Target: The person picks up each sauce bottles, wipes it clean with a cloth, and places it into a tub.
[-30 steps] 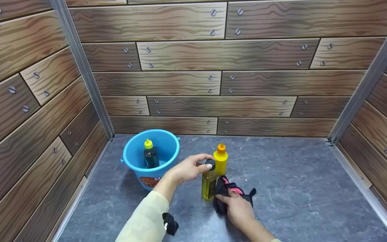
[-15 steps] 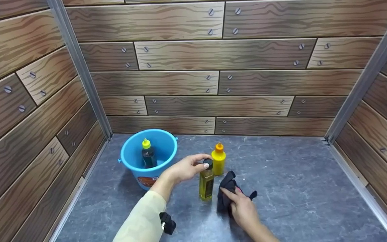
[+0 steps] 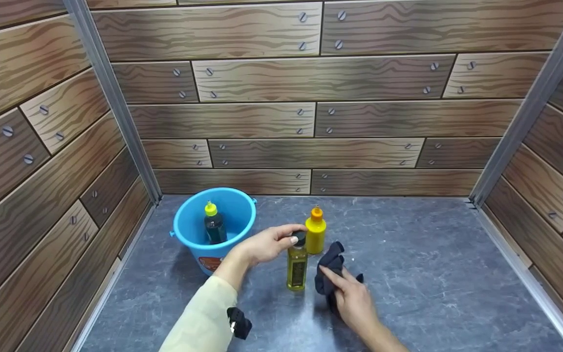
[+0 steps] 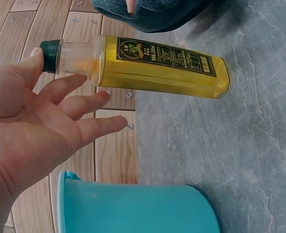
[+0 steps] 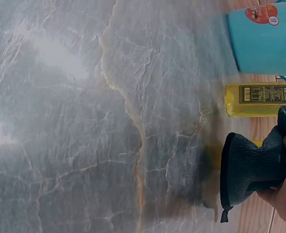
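My left hand [image 3: 262,247] pinches the dark cap of a clear bottle of yellow oil [image 3: 297,269] between thumb and forefinger. In the left wrist view the other fingers reach out beside the bottle's neck. The oil bottle stands upright on the grey surface, its black label showing. Just right of it, my right hand [image 3: 357,300] grips a bunched dark cloth [image 3: 329,276] with a dark edging and a small tab, plainer in the right wrist view. Part of the cloth is hidden behind the fingers. Behind the oil bottle stands a yellow squeeze bottle [image 3: 315,238] with an orange cap.
A light-blue bucket [image 3: 180,233] stands at the left, with a dark bottle [image 3: 215,229] with a yellow-green cap upright in it. Wood-patterned walls [image 3: 257,80] enclose the grey marbled surface [image 3: 423,274] at the back and both sides.
The dark cloth has been turned and lifted at its near-left side by my right hand; its pink patches no longer show. My left hand keeps hold of the oil bottle's cap.
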`<control>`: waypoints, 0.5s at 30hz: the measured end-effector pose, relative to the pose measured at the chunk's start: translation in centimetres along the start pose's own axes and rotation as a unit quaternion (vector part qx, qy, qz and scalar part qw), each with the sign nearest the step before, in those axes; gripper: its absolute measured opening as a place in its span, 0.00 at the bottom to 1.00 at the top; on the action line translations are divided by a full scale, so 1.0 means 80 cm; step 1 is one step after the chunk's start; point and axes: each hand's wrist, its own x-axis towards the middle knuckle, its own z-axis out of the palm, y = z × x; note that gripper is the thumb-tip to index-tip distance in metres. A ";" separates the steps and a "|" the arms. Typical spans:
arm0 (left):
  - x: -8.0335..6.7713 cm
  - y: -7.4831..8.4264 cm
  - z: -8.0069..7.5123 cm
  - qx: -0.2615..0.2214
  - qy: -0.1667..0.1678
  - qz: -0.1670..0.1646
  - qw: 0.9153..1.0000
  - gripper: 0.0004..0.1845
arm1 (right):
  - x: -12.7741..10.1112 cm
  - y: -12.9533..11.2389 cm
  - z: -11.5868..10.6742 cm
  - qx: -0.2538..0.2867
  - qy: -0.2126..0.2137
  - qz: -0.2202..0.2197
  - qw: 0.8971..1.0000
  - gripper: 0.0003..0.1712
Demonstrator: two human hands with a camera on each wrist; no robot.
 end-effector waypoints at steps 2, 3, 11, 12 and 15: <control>-0.001 0.000 0.001 -0.002 -0.002 -0.003 1.000 0.22 | 0.000 -0.001 -0.002 0.001 0.005 -0.001 1.000 0.36; -0.001 0.001 0.001 -0.003 -0.002 -0.005 1.000 0.23 | 0.000 -0.002 -0.003 0.004 0.004 0.000 1.000 0.36; -0.004 0.004 0.006 -0.031 0.012 -0.019 0.999 0.26 | -0.002 -0.001 -0.016 0.010 0.005 0.024 1.000 0.36; -0.005 0.004 0.007 -0.034 0.020 -0.020 0.999 0.26 | -0.002 -0.001 -0.018 0.010 0.008 0.024 1.000 0.36; -0.005 0.004 0.010 -0.039 0.043 -0.015 0.998 0.28 | -0.002 -0.001 -0.023 0.013 0.014 0.030 0.999 0.35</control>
